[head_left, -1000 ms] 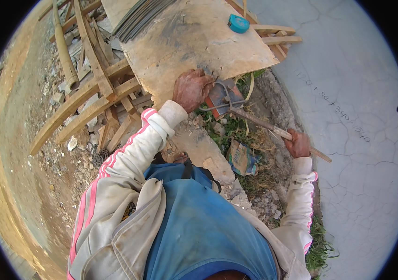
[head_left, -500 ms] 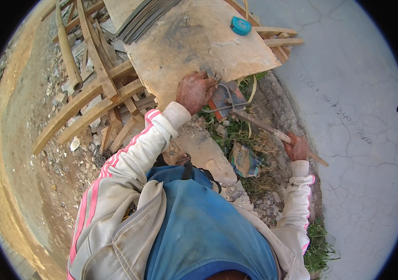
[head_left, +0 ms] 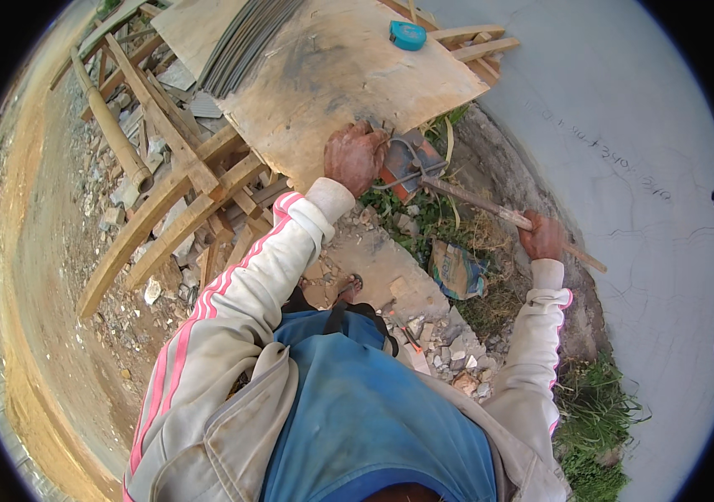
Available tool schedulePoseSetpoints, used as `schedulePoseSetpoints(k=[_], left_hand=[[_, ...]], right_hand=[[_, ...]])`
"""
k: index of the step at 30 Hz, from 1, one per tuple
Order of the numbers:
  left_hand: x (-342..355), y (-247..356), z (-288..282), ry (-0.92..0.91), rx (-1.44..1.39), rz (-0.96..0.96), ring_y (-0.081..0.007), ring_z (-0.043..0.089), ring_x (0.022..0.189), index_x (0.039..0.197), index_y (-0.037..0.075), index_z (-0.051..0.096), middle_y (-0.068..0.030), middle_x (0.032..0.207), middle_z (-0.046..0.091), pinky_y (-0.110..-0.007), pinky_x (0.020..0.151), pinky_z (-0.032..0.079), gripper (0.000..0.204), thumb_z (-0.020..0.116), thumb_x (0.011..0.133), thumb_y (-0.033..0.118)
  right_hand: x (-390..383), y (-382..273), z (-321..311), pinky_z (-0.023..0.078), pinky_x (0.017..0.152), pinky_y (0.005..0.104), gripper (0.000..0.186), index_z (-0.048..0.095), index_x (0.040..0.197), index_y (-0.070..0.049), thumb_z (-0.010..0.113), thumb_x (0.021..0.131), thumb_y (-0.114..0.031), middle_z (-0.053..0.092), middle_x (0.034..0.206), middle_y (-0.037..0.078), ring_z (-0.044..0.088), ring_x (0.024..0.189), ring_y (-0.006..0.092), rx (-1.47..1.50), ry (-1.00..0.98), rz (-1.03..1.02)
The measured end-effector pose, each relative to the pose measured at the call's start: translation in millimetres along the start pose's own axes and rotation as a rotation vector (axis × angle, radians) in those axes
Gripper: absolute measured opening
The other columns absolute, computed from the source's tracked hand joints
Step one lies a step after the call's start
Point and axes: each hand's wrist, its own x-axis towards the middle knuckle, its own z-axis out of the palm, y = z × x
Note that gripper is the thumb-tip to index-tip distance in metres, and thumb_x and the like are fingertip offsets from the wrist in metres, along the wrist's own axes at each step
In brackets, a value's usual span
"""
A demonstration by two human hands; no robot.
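Observation:
My left hand (head_left: 355,157) is closed at the near edge of a worn plywood board (head_left: 307,92), its fingers curled over one end of a thin bent metal rod (head_left: 408,154). What lies under the fingers is partly hidden. The rod curves in an open loop just beyond the board's edge. To the right, my right hand (head_left: 542,237) is wrapped round a long, brownish bar (head_left: 482,199), near its outer end. The bar's other end meets the bent rod. Behind the loop shows an orange and dark flat piece (head_left: 428,159).
A bundle of thin rods (head_left: 244,46) and a teal tape measure (head_left: 408,35) lie on the board. Wooden beams (head_left: 185,197) and a bamboo pole (head_left: 112,130) rest over rubble at left. A cracked grey surface (head_left: 624,109) spans the right; a crumpled sack (head_left: 457,270) lies below the bar.
The view has shifted, so the board and tape measure appear higher and farther left. My right hand and the bar have swung slightly away from me. Both hands keep their holds.

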Motion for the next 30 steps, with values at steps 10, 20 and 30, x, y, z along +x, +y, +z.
schedulePoseSetpoints(k=[10,20,30], left_hand=[[1.0,-1.6,5.9,0.016,0.075,0.036,-0.0348,0.064,0.085,0.095,0.012,0.074,-0.0128,0.09,0.066,-0.046,0.075,0.053,0.014,0.065,0.085,0.018],[4.4,-4.2,7.0,-0.04,0.086,0.057,-0.0342,0.067,0.092,0.109,0.013,0.069,-0.0133,0.097,0.067,-0.048,0.078,0.052,0.023,0.062,0.088,0.021],[10.1,-2.6,3.0,-0.207,0.064,0.01,-0.0324,0.064,0.106,0.11,0.012,0.069,-0.0132,0.111,0.067,-0.048,0.09,0.048,0.024,0.059,0.09,0.021]], right_hand=[[-101.3,-79.4,13.1,0.053,0.071,0.0515,0.021,0.073,0.086,-0.014,0.07,0.081,-0.034,0.069,0.078,0.02,0.068,0.078,0.0418,0.086,-0.015,0.4],[-139.6,-157.7,6.9,0.055,0.073,0.0524,0.031,0.074,0.09,-0.016,0.068,0.085,-0.046,0.071,0.082,0.019,0.069,0.081,0.0426,0.042,-0.022,0.668],[-174.0,-316.6,-5.0,0.053,0.071,0.0557,0.044,0.064,0.108,-0.006,0.061,0.093,-0.048,0.069,0.079,0.026,0.068,0.08,0.0468,0.228,0.1,0.917]])
